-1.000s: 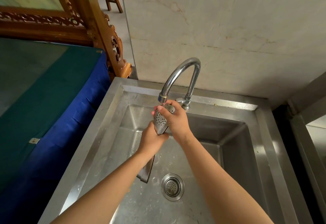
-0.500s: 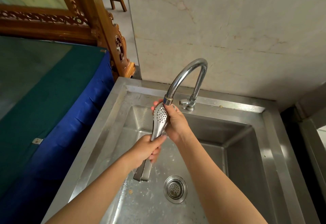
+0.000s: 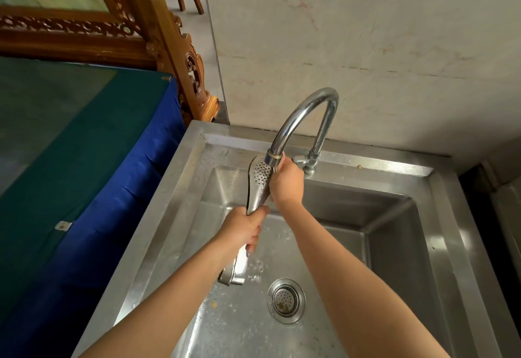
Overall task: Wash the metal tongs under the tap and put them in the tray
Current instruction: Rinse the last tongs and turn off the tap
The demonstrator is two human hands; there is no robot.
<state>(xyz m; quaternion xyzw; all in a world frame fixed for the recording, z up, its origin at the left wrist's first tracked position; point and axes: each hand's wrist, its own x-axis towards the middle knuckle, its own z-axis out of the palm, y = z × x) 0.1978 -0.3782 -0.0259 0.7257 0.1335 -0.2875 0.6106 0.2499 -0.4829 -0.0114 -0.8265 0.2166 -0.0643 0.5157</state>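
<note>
The metal tongs [image 3: 258,180] stand nearly upright over the steel sink [image 3: 439,216], their perforated heads just under the spout of the curved tap [image 3: 303,115]. My left hand [image 3: 244,228] grips the tongs around the middle of the handle; the hinge end [image 3: 234,273] sticks out below it. My right hand [image 3: 286,183] wraps the right side of the heads, right beside the spout. Water droplets speckle the basin floor. No tray is in view.
A round drain strainer [image 3: 286,300] sits in the basin floor. A blue-and-green covered table [image 3: 84,160] adjoins the sink on the left, with carved wooden furniture [image 3: 158,36] behind. A marble wall [image 3: 366,33] rises behind the tap.
My left hand slid down the handle, away from the heads. My right hand shifted to the heads' right side, exposing the perforated face. The view moved slightly closer.
</note>
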